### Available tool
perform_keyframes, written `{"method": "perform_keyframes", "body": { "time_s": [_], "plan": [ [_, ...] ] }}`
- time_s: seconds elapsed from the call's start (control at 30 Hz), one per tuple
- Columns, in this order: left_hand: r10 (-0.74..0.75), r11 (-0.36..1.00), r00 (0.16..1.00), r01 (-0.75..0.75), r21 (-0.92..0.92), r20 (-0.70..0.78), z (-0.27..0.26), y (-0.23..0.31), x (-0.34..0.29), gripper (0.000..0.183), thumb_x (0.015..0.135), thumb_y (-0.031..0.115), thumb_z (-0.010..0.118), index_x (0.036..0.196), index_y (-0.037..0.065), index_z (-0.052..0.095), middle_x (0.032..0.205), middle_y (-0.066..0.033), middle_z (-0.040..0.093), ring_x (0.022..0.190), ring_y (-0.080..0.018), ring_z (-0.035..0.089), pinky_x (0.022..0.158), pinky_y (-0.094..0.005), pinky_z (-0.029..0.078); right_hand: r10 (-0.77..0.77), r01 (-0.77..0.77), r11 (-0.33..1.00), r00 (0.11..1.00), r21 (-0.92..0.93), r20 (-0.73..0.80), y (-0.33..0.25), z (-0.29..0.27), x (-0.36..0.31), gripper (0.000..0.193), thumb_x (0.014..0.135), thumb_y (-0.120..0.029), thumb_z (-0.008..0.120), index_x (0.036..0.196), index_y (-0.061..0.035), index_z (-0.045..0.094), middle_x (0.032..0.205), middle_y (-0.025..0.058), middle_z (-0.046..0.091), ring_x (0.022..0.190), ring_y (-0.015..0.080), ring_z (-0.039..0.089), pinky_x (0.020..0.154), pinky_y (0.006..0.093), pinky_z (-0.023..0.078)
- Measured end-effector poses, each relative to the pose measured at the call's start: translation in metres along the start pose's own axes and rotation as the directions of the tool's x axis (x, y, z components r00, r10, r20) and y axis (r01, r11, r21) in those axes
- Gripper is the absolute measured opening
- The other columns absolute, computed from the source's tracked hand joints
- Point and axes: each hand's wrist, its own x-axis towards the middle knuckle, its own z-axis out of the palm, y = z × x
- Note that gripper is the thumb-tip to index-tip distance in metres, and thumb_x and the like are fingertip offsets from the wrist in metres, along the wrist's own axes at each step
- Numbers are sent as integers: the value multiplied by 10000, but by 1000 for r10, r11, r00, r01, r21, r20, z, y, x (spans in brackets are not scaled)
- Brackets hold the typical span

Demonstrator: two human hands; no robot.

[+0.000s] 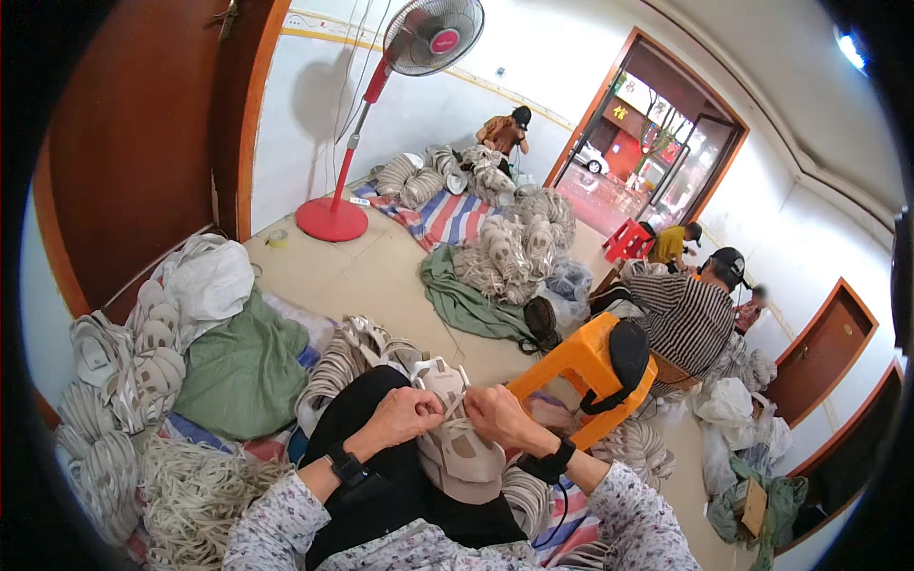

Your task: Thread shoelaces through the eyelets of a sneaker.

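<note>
the person's left hand (407,415) and right hand (497,415) both pinch the top edge of a beige shoe upper (461,447) resting on the lap, apparently mid-assembly; the next move likely calls for a steady two-handed pull.

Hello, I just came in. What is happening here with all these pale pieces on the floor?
A person sits on the floor and holds a beige shoe upper over the lap, the left hand and the right hand both gripping its top edge. Stacks of similar uppers and a heap of pale cord lie at the left. An orange stool lies tipped just ahead. Further off, other people work among more piles, one in a striped shirt.
</note>
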Motion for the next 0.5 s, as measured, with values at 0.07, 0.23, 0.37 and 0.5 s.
{"method": "perform_keyframes", "body": {
  "time_s": [0.07, 0.23, 0.37, 0.5],
  "plan": [
    [-24, 998, 1000, 25, -61, 12, -1, 0, 0, 160, 776, 193, 702, 853, 53, 714, 635, -49, 640, 590, -136, 629, 598, -290, 494, -45, 46, 998, 999, 38, -22, -4, 1, 2, 133, 833, -95, 562, 813, 27, 611, 703, 265, 602, 695, 464, 613, 617, 512, 486],
    [-69, 997, 997, 67, 33, 44, -1, -4, 3, 192, 787, 198, 715, 880, 31, 704, 655, -73, 645, 595, -166, 617, 603, -309, 498, 4, 21, 947, 997, 320, -77, -51, -15, 22, 100, 860, -74, 595, 808, 12, 594, 649, 193, 573, 581, 329, 571, 554, 407, 447],
    [443, 888, 893, -424, 176, -85, -1, -8, 0, 249, 856, 176, 668, 1035, 4, 647, 909, -119, 670, 819, -215, 639, 746, -324, 513, -243, 347, 729, 937, 590, -250, -110, -33, 41, 97, 904, -100, 598, 868, -17, 566, 647, 73, 458, 615, 155, 426, 565, 307, 394],
    [247, 969, 966, -248, -3, 81, -4, 2, -12, 235, 966, 206, 549, 1017, -5, 639, 883, -79, 645, 818, -149, 647, 723, -281, 520, -343, 423, 644, 904, 638, -254, -126, -37, 60, 105, 910, -106, 619, 922, -6, 589, 676, 21, 539, 628, 89, 487, 554, 271, 413]
  ]
}}
